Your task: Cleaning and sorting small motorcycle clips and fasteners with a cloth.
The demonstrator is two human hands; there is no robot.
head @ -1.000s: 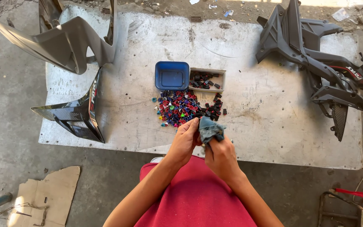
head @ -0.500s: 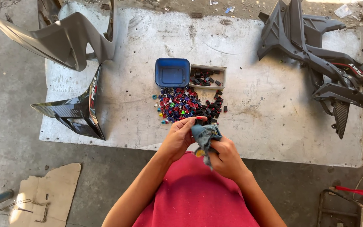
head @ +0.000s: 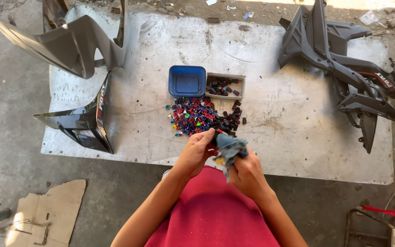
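Blue-grey rag (head: 229,147) bunched between both hands, just short of the pile of small caps (head: 203,117).

Item: rag, held at the near edge of the pale board (head: 298,137), over the red lap (head: 216,210); its loose tail hangs down toward the person. Right hand (head: 248,174) closed round the rag from below; left hand (head: 197,151) pinches a small piece, partly red, against the rag's upper end, so both are equally near. Pile lies straight ahead of the grip; blue tub (head: 187,81) and tray (head: 225,85) of black pieces sit beyond it. Dark panels (head: 339,59) far right, grey panels (head: 69,45) far left. Against half a second earlier: hands much where they were, rag's upper end more bunched, pile undisturbed.
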